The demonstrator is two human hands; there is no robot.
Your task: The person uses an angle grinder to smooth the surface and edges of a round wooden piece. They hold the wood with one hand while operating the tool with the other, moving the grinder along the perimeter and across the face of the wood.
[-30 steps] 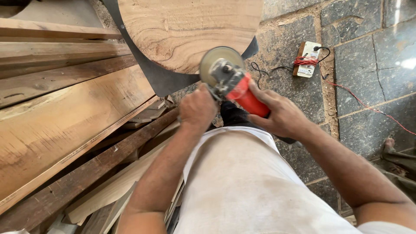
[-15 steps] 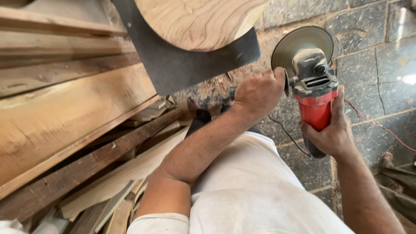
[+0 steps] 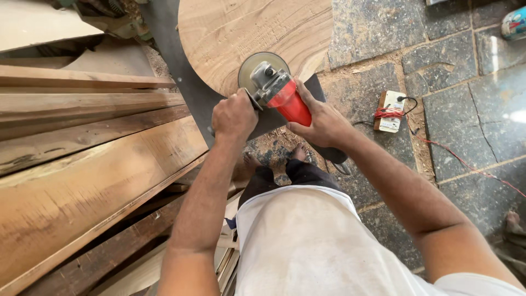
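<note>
We find both hands closed on a red angle grinder (image 3: 279, 90) at upper centre of the frame. The left hand (image 3: 234, 116) is fisted, apparently around a side grip hidden by the fingers; the right hand (image 3: 323, 123) wraps the red body from behind. The tool's long axis runs diagonally, from lower right at the handle to upper left at the disc (image 3: 262, 71), which points toward and lies over the near edge of a round wooden slab (image 3: 246, 27). The slab rests on a dark sheet (image 3: 192, 93). We judge the work on the slab to be under way at this edge; we cannot tell from the surface how much is finished. Stacked planks (image 3: 82, 164) fill the left of the frame, and an extension socket box (image 3: 392, 112) sits on the stone floor (image 3: 466, 126) at right.
</note>
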